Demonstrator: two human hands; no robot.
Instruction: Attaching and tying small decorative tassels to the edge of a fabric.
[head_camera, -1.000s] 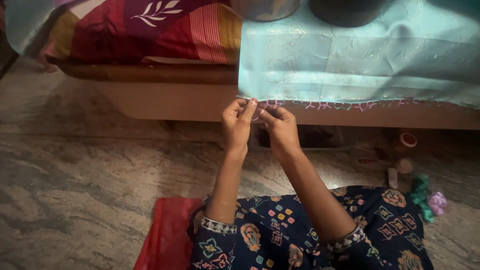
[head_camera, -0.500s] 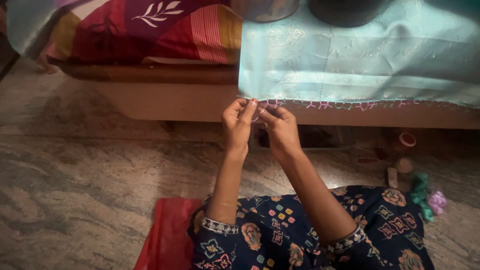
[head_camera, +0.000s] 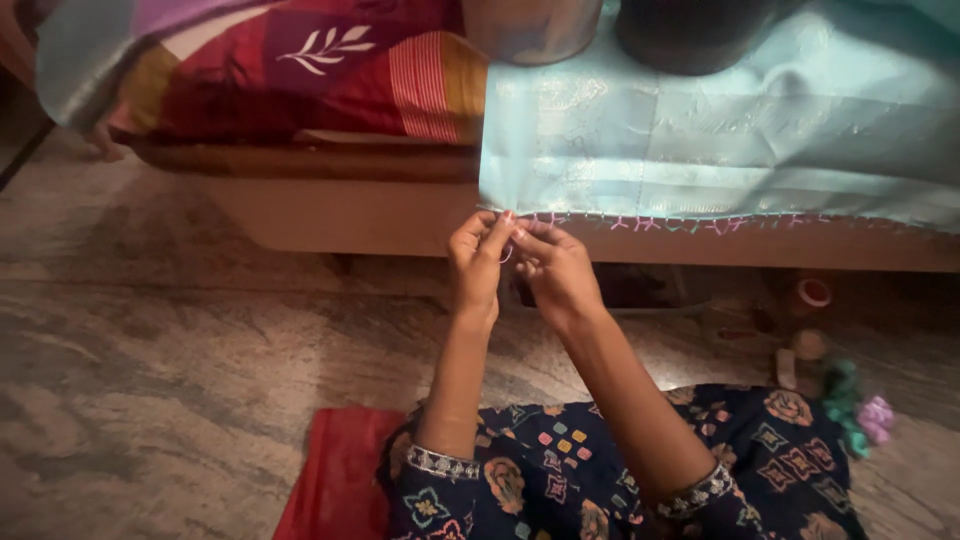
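Turquoise cloth (head_camera: 720, 150) hangs over the edge of a low wooden bed (head_camera: 330, 215) above a grey marbled floor (head_camera: 150, 380). Its shiny weave ends in a hem stitched with pink and green thread. Left hand (head_camera: 476, 262) and right hand (head_camera: 556, 272) both pinch that hem at its corner, fingertips closed on it. Thread spools (head_camera: 806, 296) and coloured yarn (head_camera: 858, 408) lie on the floor to the right, well apart; a red mat (head_camera: 335, 485) lies under the person
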